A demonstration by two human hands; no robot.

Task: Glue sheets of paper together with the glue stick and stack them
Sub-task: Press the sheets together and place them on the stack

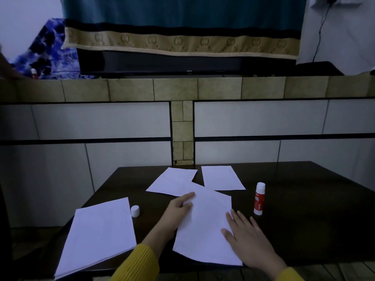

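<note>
Dim light here, and much is hard to read. The glue stick (259, 198) stands upright on the dark table (304, 199), well right of the papers, its red label too blurred to make out. Its white cap (135, 211) sits apart on the far side of the hands, just beside the near-left stack (97, 234). How many sheets that stack holds I cannot tell; only thin edges show along its near side, and its bottom corner runs almost to the frame edge.

Centre stage, the middle sheet (205, 228) lies with its long axis running away from the person, tilted a little, top corner leaning left. It overlaps the corner of the far-left sheet (172, 182), hiding part of it. The far-right sheet (222, 178) lies clear, long axis also pointing away.

The left hand (179, 211) rests at the middle sheet's left edge, fingers curled, index fingertip (190, 194) stretched to the top corner; whether the thumb is under the paper is hidden. The right hand (246, 236) lies flat, fingers spread, pressing on the sheet's right edge, partly over the table. Both yellow sleeves (138, 264) are cut off at the bottom.

Behind, a tiled ledge (174, 89) carries a dark screen (182, 63), mostly covered by a cloth (182, 25).
</note>
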